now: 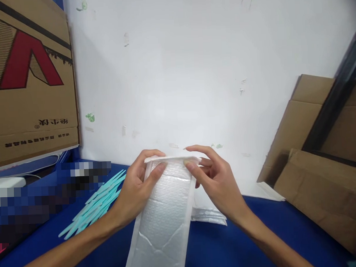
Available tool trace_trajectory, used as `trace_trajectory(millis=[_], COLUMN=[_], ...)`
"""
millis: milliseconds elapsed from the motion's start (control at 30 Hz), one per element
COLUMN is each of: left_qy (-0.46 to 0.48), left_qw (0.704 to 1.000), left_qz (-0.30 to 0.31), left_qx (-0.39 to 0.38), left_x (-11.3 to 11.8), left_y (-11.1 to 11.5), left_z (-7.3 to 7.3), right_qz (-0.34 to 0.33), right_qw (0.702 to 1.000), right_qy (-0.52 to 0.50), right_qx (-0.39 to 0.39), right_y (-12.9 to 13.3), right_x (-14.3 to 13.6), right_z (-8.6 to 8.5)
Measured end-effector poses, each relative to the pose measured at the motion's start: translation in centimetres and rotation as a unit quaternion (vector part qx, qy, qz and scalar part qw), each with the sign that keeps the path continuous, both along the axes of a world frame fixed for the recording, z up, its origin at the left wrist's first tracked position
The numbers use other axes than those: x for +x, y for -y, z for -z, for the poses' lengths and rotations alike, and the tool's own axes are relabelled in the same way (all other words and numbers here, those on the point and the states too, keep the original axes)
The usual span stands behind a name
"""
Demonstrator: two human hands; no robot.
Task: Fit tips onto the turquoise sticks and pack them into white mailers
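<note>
A long white bubble mailer (166, 215) hangs upright in front of me, its lower end running out of the picture. My left hand (141, 177) pinches its top left corner, thumb on the near face and fingers behind. At the top right corner my right hand (212, 171) grips with the thumb in front, while its index finger is raised off the edge. The folded top edge lies between both hands. Behind the mailer and below my right hand, a small stack of similar mailers (210, 216) rests on the blue table (223, 248).
Several thin turquoise plastic sticks (98, 204) lie in a pile on the left. A printed cardboard box (33, 103) stands at the upper left, and brown cardboard pieces (323, 198) lean at the right. A white wall panel (178, 71) closes off the back.
</note>
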State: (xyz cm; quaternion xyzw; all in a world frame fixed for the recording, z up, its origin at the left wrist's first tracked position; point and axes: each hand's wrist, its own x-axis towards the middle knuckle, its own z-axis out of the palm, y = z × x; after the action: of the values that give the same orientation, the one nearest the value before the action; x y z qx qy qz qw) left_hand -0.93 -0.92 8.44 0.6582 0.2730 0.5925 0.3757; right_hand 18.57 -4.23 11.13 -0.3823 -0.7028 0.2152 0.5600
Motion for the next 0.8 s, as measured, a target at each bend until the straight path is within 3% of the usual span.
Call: trace_trajectory(millis=[200, 300, 433, 600, 700, 800], left_qy=[0.027, 0.048, 0.073, 0.040, 0.044, 0.049], left_qw=[0.995, 0.995, 0.980, 0.985, 0.970, 0.957], left_qz=[0.075, 0.074, 0.181, 0.132, 0.170, 0.186], left_qx=[-0.052, -0.053, -0.049, -0.100, -0.170, -0.218], left_x=[-0.2, -0.7, -1.0, -0.7, -0.3, 0.0], left_y=[-0.3, -0.5, -0.4, -0.8, -1.1, -1.0], left_z=[0.7, 0.8, 0.7, 1.0, 1.5, 1.7], right_qz=[-0.065, -0.097, -0.122, -0.123, -0.176, -0.177], right_qw=[0.997, 0.994, 0.992, 0.991, 0.981, 0.979], right_qy=[0.039, 0.042, 0.031, 0.056, 0.076, 0.096], right_qx=[0.010, 0.012, 0.030, 0.005, -0.015, 0.017], right_y=[-0.1, -0.3, -0.8, -1.0, -0.9, -0.9], right_x=[0.9, 1.6, 2.3, 2.3, 2.0, 1.0], right_z=[-0.2, -0.1, 0.2, 0.0, 0.1, 0.2])
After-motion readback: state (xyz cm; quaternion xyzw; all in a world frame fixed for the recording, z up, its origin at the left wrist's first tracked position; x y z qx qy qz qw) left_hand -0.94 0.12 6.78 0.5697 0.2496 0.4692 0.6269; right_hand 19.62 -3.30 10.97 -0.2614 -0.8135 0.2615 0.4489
